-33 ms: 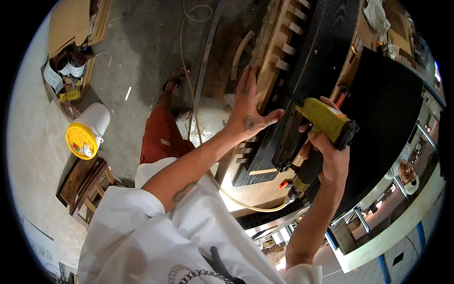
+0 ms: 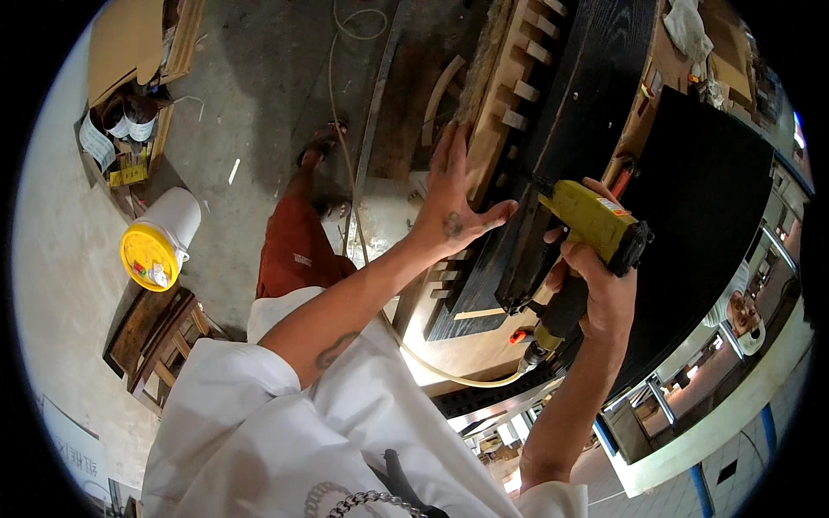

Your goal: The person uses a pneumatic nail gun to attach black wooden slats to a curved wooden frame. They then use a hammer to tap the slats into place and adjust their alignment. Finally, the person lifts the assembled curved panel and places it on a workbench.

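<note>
My right hand (image 2: 602,281) is wrapped round the handle of a yellow and black air nail gun (image 2: 591,216). Its dark nose and magazine reach over a black wood-grained board (image 2: 574,116). A pale air hose (image 2: 458,377) joins the gun at the handle's end. My left hand (image 2: 453,194) is open, its fingers stretched along the edge of a light wooden rail (image 2: 494,112) and its thumb spread toward the black board. Several small pale wooden blocks (image 2: 525,91) stick out along the rail. The gun hides part of the board.
A red-handled tool (image 2: 623,179) lies beyond the gun, beside a large black panel (image 2: 691,216). On the left floor are a white bucket with a yellow lid (image 2: 148,255), a wooden stool (image 2: 164,345) and a cardboard box (image 2: 125,47). Another person (image 2: 738,311) shows at the far right.
</note>
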A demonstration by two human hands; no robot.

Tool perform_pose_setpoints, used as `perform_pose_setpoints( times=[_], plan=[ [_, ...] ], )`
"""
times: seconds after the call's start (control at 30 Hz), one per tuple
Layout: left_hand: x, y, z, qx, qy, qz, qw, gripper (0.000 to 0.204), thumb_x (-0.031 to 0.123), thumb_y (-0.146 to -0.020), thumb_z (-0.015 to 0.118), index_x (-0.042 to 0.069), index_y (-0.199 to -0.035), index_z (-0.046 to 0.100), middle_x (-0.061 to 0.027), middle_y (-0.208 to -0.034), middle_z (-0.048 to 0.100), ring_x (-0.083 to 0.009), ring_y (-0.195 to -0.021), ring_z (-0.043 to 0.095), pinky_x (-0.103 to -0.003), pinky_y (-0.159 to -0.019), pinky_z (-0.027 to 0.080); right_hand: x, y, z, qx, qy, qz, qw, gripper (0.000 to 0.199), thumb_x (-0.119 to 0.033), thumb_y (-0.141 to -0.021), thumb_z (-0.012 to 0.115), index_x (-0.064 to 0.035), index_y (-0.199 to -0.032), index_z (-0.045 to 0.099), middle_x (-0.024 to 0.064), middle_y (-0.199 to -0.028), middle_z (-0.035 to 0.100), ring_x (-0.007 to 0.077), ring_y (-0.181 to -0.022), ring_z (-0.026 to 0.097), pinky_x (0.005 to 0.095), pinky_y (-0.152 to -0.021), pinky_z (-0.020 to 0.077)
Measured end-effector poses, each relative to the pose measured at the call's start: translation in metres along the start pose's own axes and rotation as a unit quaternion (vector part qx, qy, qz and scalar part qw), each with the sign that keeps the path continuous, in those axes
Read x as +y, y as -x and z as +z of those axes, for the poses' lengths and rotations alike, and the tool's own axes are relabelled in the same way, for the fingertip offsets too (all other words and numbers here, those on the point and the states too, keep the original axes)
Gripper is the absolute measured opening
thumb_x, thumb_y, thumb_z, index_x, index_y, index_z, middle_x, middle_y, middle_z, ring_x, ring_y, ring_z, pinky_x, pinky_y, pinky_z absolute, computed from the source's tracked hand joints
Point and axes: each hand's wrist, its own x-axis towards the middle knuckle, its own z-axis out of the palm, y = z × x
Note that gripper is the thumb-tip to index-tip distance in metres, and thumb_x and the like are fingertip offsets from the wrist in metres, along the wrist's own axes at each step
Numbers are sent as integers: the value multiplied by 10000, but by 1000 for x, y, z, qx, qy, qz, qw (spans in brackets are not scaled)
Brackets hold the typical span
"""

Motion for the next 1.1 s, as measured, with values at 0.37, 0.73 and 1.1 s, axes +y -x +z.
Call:
perform_pose_setpoints(
  times=[0.37, 0.73, 1.1],
  plan=[
    [-9, -1, 5, 21, 21, 46, 999, 1228, 431, -761, 847, -45, -1547, 33, -329, -1577, 163, -456, -1472, 194, -510, -1210, 208, -7, -5, 2, 6, 11, 12, 1000, 656, -66, -740, 703, -20, -1372, 532, 144, -870, 696, 145, -557, 660, 250, -476, 553],
    [-8, -1, 3, 8, 5, 29, 1000, 1210, 410, -761, 849, -20, -1558, 47, -299, -1588, 141, -444, -1484, 153, -514, -1211, 196, -16, -30, -3, 24, 23, -3, 999, 732, -114, -673, 691, 6, -1376, 529, 184, -864, 701, 169, -494, 641, 283, -446, 559],
    [-7, -2, 2, -2, 37, 19, 999, 1226, 437, -757, 848, 1, -1564, 34, -308, -1588, 116, -459, -1479, 152, -533, -1207, 218, -28, -46, -9, -18, 2, -19, 1000, 700, -96, -706, 724, -12, -1371, 525, 168, -931, 702, 148, -573, 669, 258, -477, 572]
  ],
)
